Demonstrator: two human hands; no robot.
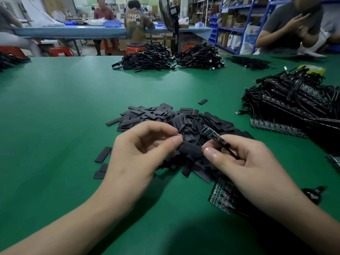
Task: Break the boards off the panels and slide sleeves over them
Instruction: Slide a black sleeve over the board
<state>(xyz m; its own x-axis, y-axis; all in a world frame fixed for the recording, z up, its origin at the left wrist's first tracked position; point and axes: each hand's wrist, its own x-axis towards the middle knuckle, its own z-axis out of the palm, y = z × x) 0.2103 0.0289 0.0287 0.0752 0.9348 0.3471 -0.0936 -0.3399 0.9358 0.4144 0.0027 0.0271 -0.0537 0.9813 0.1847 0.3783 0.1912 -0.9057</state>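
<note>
The left hand pinches one end of a black sleeve between thumb and forefinger. The right hand, at 3 o'clock of it, grips a small circuit board by its cable end, the tip pointing to 11 o'clock. Both are over the sleeve pile on the green desk. A panel lies at 5 o'clock of the pile.

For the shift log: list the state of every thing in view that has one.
left hand, pinches the sleeve.
right hand, grips the board at its wired end.
sleeve, not yet on the board.
board, broken off, bare, tilted upward.
sleeve pile, loose heap.
panel, flat, partly hidden under the right wrist.
</note>
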